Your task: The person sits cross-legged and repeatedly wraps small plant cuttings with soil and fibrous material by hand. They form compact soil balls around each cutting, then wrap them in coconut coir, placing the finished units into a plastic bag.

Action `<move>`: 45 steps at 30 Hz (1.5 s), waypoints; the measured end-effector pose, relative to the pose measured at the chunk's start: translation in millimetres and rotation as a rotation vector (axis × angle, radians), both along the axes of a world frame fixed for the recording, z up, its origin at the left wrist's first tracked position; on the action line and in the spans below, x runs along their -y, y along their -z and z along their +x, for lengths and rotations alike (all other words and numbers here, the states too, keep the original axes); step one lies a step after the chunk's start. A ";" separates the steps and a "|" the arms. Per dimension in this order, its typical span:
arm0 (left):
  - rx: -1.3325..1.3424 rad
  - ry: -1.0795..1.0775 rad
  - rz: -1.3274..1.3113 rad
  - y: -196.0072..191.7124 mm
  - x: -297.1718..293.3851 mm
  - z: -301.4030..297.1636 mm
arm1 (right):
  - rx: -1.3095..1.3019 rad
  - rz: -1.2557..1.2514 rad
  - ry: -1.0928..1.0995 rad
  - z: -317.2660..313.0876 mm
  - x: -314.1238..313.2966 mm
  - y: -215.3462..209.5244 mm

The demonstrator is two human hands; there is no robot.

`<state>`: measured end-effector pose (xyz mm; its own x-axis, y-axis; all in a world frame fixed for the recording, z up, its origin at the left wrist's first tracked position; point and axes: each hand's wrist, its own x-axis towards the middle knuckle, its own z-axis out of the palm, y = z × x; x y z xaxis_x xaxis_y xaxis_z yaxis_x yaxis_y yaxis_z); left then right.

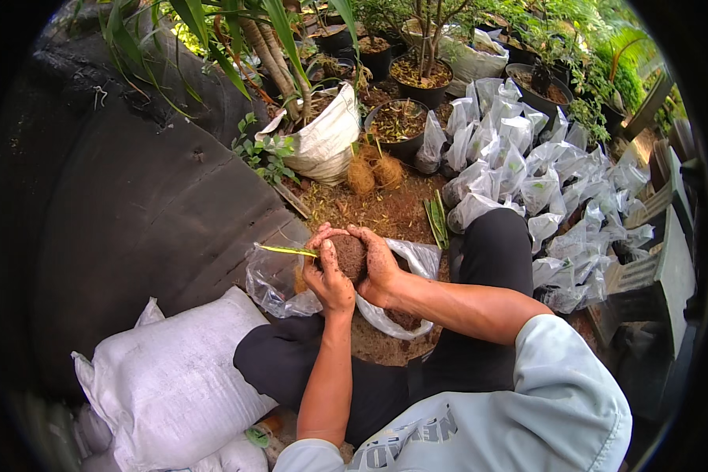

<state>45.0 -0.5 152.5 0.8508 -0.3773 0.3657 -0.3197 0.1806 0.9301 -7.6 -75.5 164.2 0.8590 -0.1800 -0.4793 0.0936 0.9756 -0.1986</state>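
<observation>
Between my two soil-stained hands sits a rounded ball of brown soil [346, 258]. My left hand [329, 277] is cupped round its left side, and my right hand [379, 267] curves round its right side. A yellow-green leaf cutting [289, 250] sticks out to the left by my left fingers; its base is hidden. Under my right wrist stands an opened white sack [418, 256] with dark soil inside. Just left of my left hand lies a clear plastic bag [269, 283]. Several cut green leaves [436, 222] rest on the ground beyond my right hand.
Many clear plastic bags [519, 169] with soil and plants stand in rows at the right. Brown fibre balls [374, 171] lie ahead, near a white sack planter [322, 141] and black pots [397, 126]. A full white sack [173, 377] lies left; dark sheeting [134, 212] rises behind it.
</observation>
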 end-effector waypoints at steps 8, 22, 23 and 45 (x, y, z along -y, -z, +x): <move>-0.466 0.098 -0.143 0.6 22.1 -15.1 | -0.046 -0.213 0.248 3.1 18.3 10.6; -1.162 0.200 -0.423 -16.3 -15.2 -3.7 | 0.008 -1.496 0.140 6.5 3.4 8.0; -1.175 0.214 -0.465 -15.4 -15.5 -1.7 | 0.036 -1.144 0.076 10.5 4.9 9.5; -1.010 0.110 -0.596 -79.3 -57.2 86.6 | -0.442 -2.033 -1.081 -45.1 4.9 260.0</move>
<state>131.7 56.7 231.8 0.8289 -0.4641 -0.3123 0.5583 0.6530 0.5117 -52.7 -80.4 -95.8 0.8672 -0.2081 -0.4524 -0.4303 -0.7703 -0.4706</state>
